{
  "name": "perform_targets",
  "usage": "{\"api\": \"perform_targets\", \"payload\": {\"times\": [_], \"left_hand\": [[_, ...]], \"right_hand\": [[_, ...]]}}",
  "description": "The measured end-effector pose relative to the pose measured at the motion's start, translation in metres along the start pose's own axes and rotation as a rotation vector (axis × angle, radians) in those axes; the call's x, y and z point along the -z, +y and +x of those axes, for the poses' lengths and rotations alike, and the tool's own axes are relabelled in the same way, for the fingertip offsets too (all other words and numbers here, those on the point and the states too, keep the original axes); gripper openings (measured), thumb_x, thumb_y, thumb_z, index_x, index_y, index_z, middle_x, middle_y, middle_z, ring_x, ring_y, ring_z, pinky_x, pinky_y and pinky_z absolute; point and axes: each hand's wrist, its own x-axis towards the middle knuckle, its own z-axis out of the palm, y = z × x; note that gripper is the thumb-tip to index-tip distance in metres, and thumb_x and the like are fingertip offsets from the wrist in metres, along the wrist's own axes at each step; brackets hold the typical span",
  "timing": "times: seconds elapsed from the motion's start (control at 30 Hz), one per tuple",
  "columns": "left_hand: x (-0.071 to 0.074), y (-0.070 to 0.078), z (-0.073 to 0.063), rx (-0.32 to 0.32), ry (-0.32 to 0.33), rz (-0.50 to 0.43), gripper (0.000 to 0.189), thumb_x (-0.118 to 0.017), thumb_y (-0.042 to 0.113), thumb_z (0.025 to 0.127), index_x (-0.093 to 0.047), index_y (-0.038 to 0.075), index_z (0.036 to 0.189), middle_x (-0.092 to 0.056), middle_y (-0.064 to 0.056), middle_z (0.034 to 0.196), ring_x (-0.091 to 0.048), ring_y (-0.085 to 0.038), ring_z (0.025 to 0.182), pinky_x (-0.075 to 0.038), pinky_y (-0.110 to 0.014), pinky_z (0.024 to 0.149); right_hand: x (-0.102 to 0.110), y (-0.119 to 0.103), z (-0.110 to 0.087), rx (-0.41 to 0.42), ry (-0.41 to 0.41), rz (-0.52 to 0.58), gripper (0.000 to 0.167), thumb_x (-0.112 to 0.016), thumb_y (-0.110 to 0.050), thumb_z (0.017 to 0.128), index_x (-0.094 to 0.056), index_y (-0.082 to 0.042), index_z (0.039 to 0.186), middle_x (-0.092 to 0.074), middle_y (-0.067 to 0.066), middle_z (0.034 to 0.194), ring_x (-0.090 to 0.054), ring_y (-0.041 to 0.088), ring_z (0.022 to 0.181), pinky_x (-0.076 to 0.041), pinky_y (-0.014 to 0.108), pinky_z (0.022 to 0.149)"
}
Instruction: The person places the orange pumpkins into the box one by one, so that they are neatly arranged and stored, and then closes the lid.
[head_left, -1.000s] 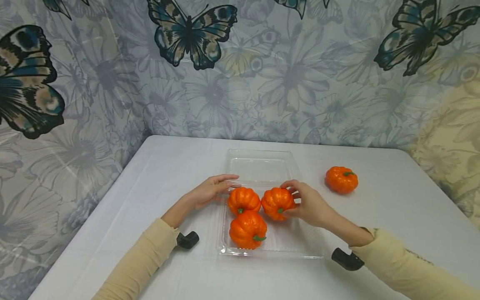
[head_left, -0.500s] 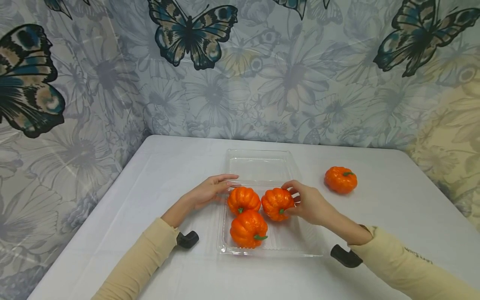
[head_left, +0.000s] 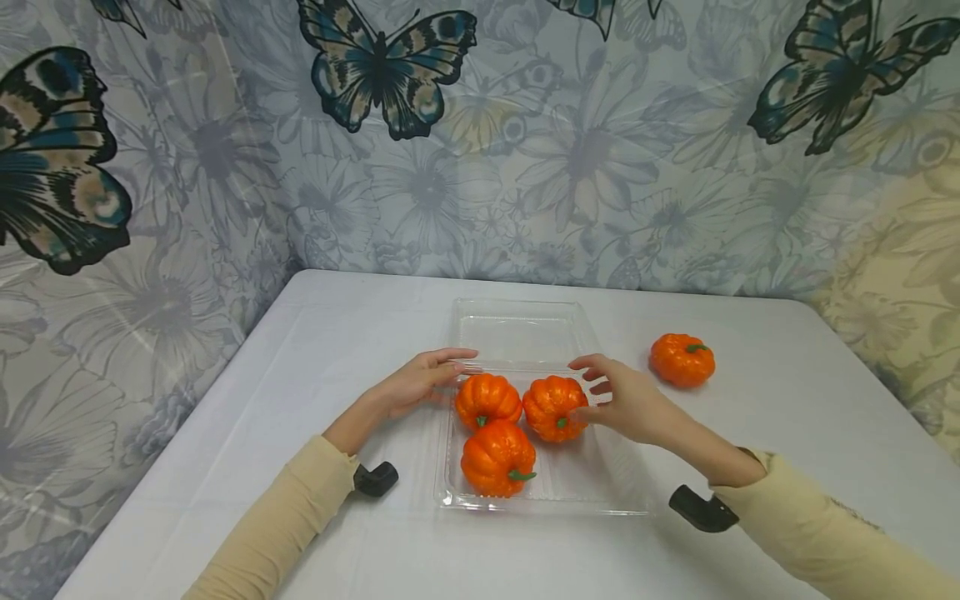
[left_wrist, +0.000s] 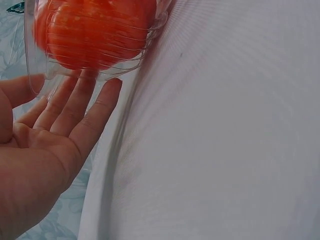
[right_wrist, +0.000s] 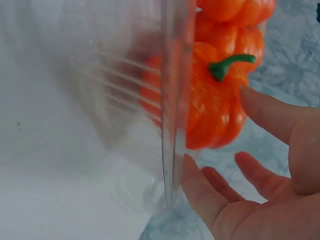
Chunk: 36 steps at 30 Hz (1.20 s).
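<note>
Three glossy orange bell peppers with green stems sit in a clear plastic clamshell box (head_left: 588, 487): a back left pepper (head_left: 487, 400), a front pepper (head_left: 498, 458) and a right pepper (head_left: 555, 408). My left hand (head_left: 420, 383) rests at the box's left side near the hinge, fingers nearly straight. In the left wrist view, its thumb meets the clear rim, and its fingertips reach the wall below a pepper (left_wrist: 100, 35). Beside the right pepper, my right hand (head_left: 626, 404) is spread, its thumb tip overlapping the pepper (right_wrist: 215, 115) while the other fingers stand apart from it.
The box's raised lid (head_left: 517, 333) lies folded back behind the tray. Another orange pepper (head_left: 682, 361) is on the white table (head_left: 360, 325) to the right. Black wrist mounts (head_left: 375, 480) stick out from both sleeves. A butterfly-patterned wall covering (head_left: 585, 167) borders the table.
My right hand has loosened from the right pepper, its fingers spreading and drawing slightly to the right. The pepper stays in the box. My left hand has not moved.
</note>
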Motion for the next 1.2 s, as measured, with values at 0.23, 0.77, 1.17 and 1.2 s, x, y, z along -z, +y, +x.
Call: {"api": "perform_targets", "payload": {"times": [0.23,0.77,1.17,1.2], "left_hand": [[0.000,0.000,0.000,-0.002,-0.006,0.003,0.046,-0.042,0.016,0.103,-0.034,0.000,0.145,-0.048,-0.019,0.139,-0.048,-0.033,0.123,-0.047,-0.045,0.091],[-0.001,0.001,0.000,-0.008,-0.013,-0.017,0.047,-0.043,0.015,0.102,-0.033,-0.001,0.145,-0.047,-0.019,0.139,-0.049,-0.033,0.123,-0.047,-0.045,0.091],[-0.002,0.001,0.000,-0.008,-0.016,-0.016,0.046,-0.042,0.015,0.103,-0.033,-0.001,0.145,-0.047,-0.020,0.139,-0.048,-0.034,0.123,-0.047,-0.046,0.091],[-0.002,0.001,0.000,-0.007,-0.017,-0.016,0.046,-0.042,0.015,0.103,-0.033,-0.001,0.145,-0.047,-0.020,0.139,-0.048,-0.034,0.124,-0.047,-0.046,0.091]], "right_hand": [[0.020,0.005,-0.003,-0.116,0.020,0.142,0.057,-0.065,-0.035,0.091,-0.046,-0.003,0.134,-0.052,0.024,0.124,-0.056,0.040,0.110,-0.054,0.040,0.077],[0.062,0.059,-0.014,-0.305,0.102,0.743,0.066,-0.055,-0.040,0.096,-0.029,-0.001,0.142,-0.047,0.012,0.124,-0.061,0.012,0.098,-0.052,0.034,0.083],[0.073,0.102,-0.032,-0.499,0.241,0.882,0.100,-0.061,-0.042,0.091,0.004,0.007,0.148,-0.030,0.012,0.131,-0.044,0.027,0.110,-0.053,0.033,0.081],[0.073,0.104,-0.033,-0.513,0.249,0.890,0.102,-0.061,-0.042,0.091,0.008,0.006,0.148,-0.026,0.017,0.136,-0.039,0.032,0.117,-0.052,0.034,0.082]]}}
